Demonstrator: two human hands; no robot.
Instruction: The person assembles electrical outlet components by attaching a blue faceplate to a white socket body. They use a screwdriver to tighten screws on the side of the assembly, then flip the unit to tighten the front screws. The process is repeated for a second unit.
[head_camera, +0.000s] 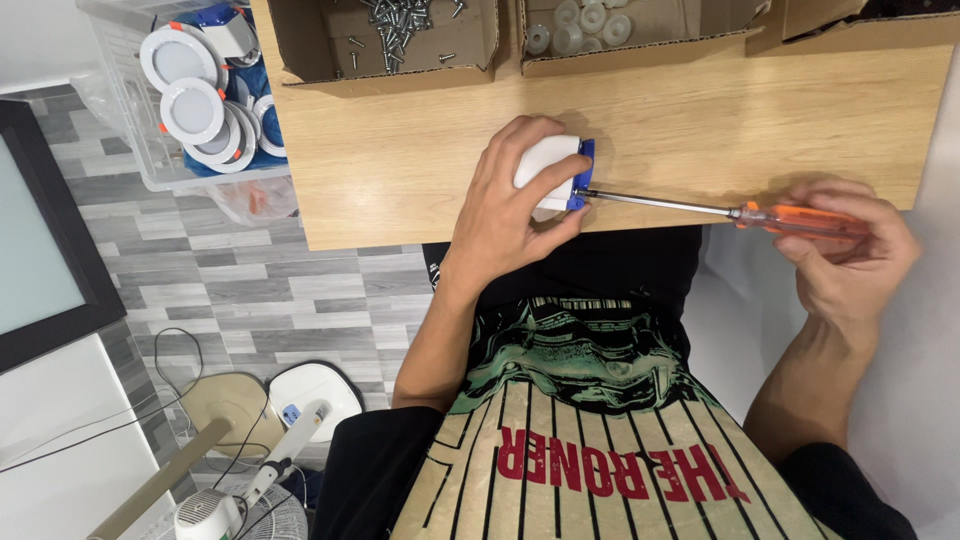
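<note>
Our left hand (505, 205) clasps a small white box with a blue end (553, 172) at the table's (400, 170) near edge. Our right hand (845, 250) grips an orange-handled screwdriver (740, 212), tip at the blue end. Cardboard boxes of screws (395, 30) and washers (590, 25) sit along the far edge.

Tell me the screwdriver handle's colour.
Translucent orange, on the screwdriver in the right hand; head view shows it best.
</note>
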